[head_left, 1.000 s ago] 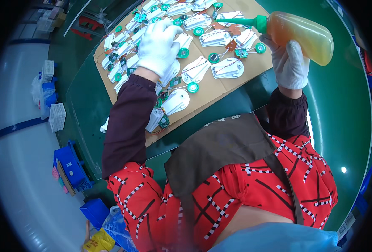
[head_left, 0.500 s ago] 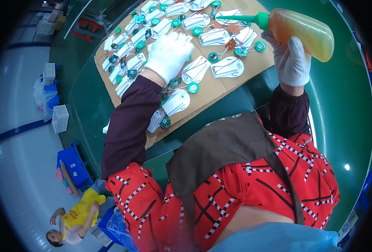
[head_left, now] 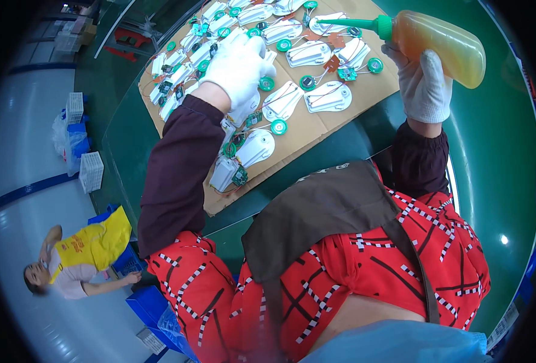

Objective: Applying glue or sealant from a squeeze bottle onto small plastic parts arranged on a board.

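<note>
My right hand point(head_left: 424, 91), in a white glove, grips a squeeze bottle point(head_left: 446, 48) of amber liquid. The bottle is tipped sideways, and its long green nozzle point(head_left: 352, 23) points left over the parts. On the left, my gloved left hand point(head_left: 235, 69) lies over the crowd of parts with its fingers bent; what they grip is hidden under the glove. Around it lie several white plastic housings point(head_left: 283, 101) with wires, green-rimmed round discs point(head_left: 279, 126) and small green circuit boards point(head_left: 239, 176). Another housing point(head_left: 257, 149) sits near the cardboard's front edge.
The parts rest on a brown cardboard sheet point(head_left: 316, 126) on a green table point(head_left: 492, 157). At far left stand white crates point(head_left: 91, 172) and blue bins point(head_left: 147, 305). A person in a yellow apron point(head_left: 92, 247) is at lower left, away from the table.
My left hand has moved slightly left and up over the parts, its forearm shifting left. The bottle in my right hand has shifted a little right. The person in yellow has moved and turned.
</note>
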The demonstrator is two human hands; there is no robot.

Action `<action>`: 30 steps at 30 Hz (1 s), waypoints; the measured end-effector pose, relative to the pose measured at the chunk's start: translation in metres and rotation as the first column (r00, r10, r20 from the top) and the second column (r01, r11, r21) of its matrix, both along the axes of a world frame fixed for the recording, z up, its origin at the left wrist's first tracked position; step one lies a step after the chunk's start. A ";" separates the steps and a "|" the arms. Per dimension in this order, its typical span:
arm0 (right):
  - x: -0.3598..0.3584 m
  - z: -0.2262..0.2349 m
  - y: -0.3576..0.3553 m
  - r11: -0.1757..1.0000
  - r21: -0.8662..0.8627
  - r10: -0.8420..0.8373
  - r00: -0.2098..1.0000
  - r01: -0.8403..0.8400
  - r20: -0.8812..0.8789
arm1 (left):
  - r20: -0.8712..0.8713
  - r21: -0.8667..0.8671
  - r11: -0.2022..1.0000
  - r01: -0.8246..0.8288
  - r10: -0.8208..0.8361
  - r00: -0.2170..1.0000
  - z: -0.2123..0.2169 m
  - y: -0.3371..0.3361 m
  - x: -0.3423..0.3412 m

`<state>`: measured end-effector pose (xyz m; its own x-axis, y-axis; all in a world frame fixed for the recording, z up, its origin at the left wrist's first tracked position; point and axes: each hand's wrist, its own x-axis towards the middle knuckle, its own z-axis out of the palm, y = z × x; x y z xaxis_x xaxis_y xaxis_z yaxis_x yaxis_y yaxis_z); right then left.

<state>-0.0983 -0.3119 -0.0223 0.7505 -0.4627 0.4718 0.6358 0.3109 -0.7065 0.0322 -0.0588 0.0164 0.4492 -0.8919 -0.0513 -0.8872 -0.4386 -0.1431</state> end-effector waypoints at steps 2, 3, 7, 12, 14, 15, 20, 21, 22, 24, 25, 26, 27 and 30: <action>0.000 0.000 -0.001 1.000 -0.003 -0.009 1.000 0.009 -0.004 | -0.056 -0.093 0.996 -0.006 0.000 0.998 -0.004 0.006 0.007; 0.000 -0.002 -0.001 1.000 -0.002 -0.009 1.000 0.009 -0.002 | -0.111 -0.188 0.982 -0.018 -0.003 0.994 -0.007 0.008 0.011; 0.001 -0.005 -0.001 1.000 -0.003 0.010 1.000 -0.010 0.010 | -0.141 -0.300 0.951 -0.080 0.039 0.989 -0.004 0.017 0.019; 0.000 -0.002 0.001 1.000 -0.004 0.002 1.000 -0.002 0.005 | -0.479 -0.535 0.749 -0.391 0.112 0.870 0.009 0.022 0.006; -0.001 -0.002 0.004 0.999 0.006 0.041 0.999 -0.041 0.007 | -0.491 -0.501 0.757 -0.420 0.152 0.858 0.012 0.023 -0.009; -0.002 -0.003 0.003 0.999 0.005 0.035 0.999 -0.035 0.002 | -0.638 -0.391 0.780 -0.488 0.153 0.755 0.019 0.015 -0.023; -0.001 -0.002 0.010 0.998 -0.017 0.068 0.996 -0.069 -0.057 | -0.279 -0.028 0.952 -0.304 0.284 0.917 -0.004 0.001 -0.050; -0.001 -0.001 0.010 0.997 -0.019 0.069 0.996 -0.070 -0.058 | -0.241 0.007 0.948 -0.320 0.312 0.919 -0.006 -0.001 -0.053; -0.001 -0.001 0.010 0.997 -0.025 0.071 0.995 -0.073 -0.067 | -0.244 0.004 0.947 -0.320 0.311 0.918 -0.008 -0.002 -0.055; 0.000 0.000 0.010 0.996 -0.036 0.083 0.994 -0.085 -0.070 | -0.147 0.015 0.956 -0.293 0.292 0.945 -0.009 -0.002 -0.056; 0.001 -0.001 0.009 0.994 -0.026 0.105 0.991 -0.107 -0.079 | -0.144 0.009 0.955 -0.297 0.296 0.944 -0.010 -0.003 -0.057; 0.002 -0.001 0.008 0.992 -0.017 0.123 0.988 -0.125 -0.088 | -0.131 -0.032 0.957 -0.289 0.283 0.950 -0.013 -0.005 -0.057; 0.002 -0.001 0.009 0.992 -0.025 0.124 0.989 -0.127 -0.082 | -0.115 -0.074 0.957 -0.280 0.271 0.956 -0.015 -0.006 -0.056; 0.000 -0.003 0.015 0.995 0.056 0.093 0.991 -0.088 -0.099 | -0.123 -0.116 0.954 -0.275 0.261 0.957 -0.015 -0.004 -0.054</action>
<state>-0.0983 -0.2971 -0.0254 0.8331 -0.4126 0.3684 0.5294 0.4017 -0.7472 -0.0221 -0.0625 0.0018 0.6713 -0.7412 -0.0022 -0.7411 -0.6712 0.0196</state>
